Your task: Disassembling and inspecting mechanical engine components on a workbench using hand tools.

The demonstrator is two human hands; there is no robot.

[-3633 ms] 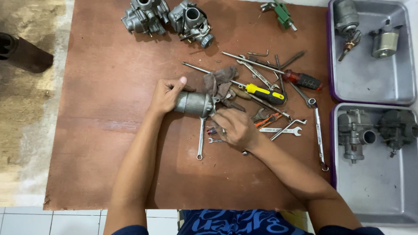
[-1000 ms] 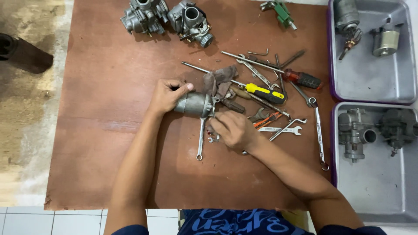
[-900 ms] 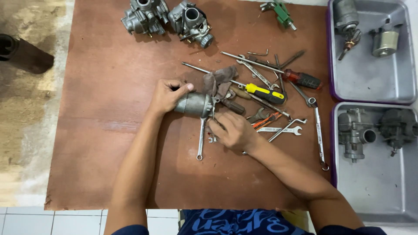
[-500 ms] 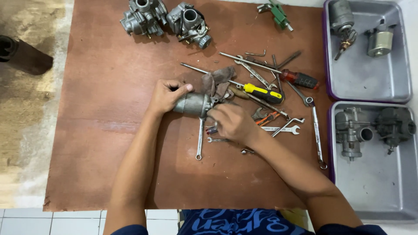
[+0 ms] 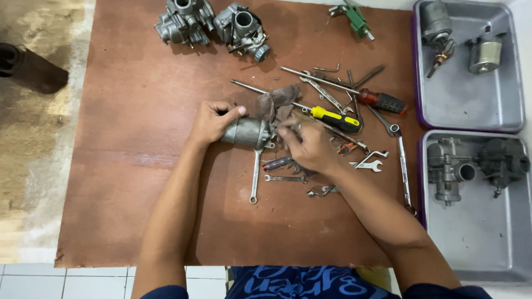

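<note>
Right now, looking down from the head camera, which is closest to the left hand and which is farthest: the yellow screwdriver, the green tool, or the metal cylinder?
1. Metal cylinder: the left hand grips it.
2. Yellow screwdriver: to the right, past the rag.
3. Green tool: far off at the board's top edge.

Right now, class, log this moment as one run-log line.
left hand: grips grey metal cylinder | right hand: thin tool at cylinder's end | rag behind | wrench below | on brown board

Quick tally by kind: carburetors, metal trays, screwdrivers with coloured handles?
Carburetors on the board: 2
Metal trays: 2
Screwdrivers with coloured handles: 2, yellow-black, red-black
Total: 6
</note>
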